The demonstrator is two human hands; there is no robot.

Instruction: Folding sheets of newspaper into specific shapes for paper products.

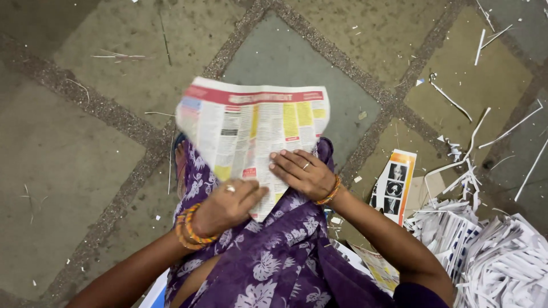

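Where the purple floral cloth [285,256] drapes over the lap, a newspaper sheet [254,131] spread flat, red-banded head edge pointing away, far half overhanging the knee above the floor. Left hand [225,205] curled loosely on the sheet's near corner, ring and orange bangles showing, fingers bent, pinching nothing clearly. Right hand [299,171] flat and open, fingers spread, pressing the sheet's near right part down onto the cloth. Below and all around, a stone floor [85,154] of large slabs with pebbled joints running diagonally, dusted with tiny paper flecks. To the right, a heap of cut white paper strips [485,251], stray strips [456,102] scattered beyond, a printed page with portraits [394,185] just beside the right forearm. Left and far side open bare floor; right side crowded.
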